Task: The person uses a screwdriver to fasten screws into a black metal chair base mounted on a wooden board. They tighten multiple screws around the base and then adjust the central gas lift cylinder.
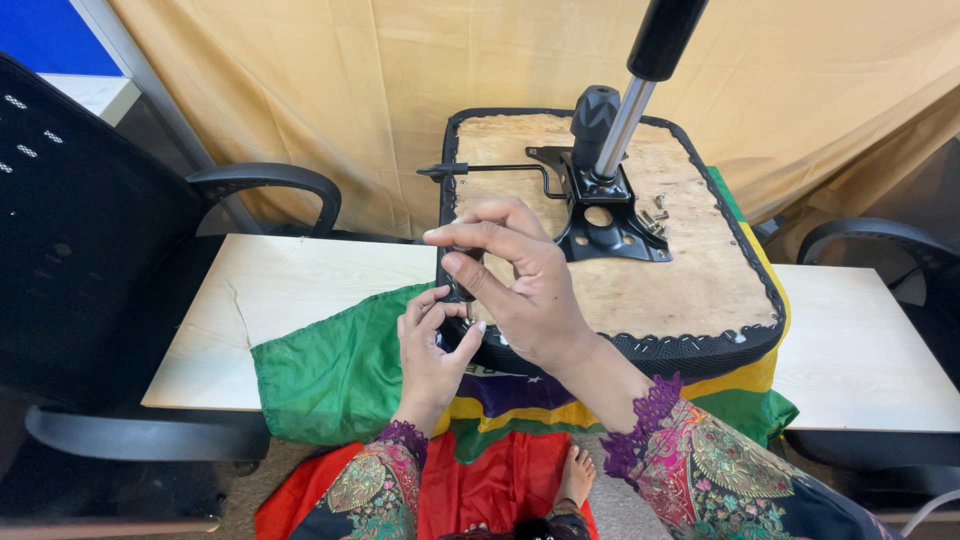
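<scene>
Both hands meet at the front-left edge of the upside-down chair seat (690,280) on the tabletop (290,290): left hand (432,345) w/ fingers curled under the rim, right hand (520,285) pinching a small dark part (462,290), prob. a knob or bolt. Looks like the fixing step; next it needs a steady turn while the seat stays put.

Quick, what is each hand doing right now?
Left hand: fingers pinched on a small metal piece at the seat edge.
Right hand: closed around a small dark tool handle.
</scene>
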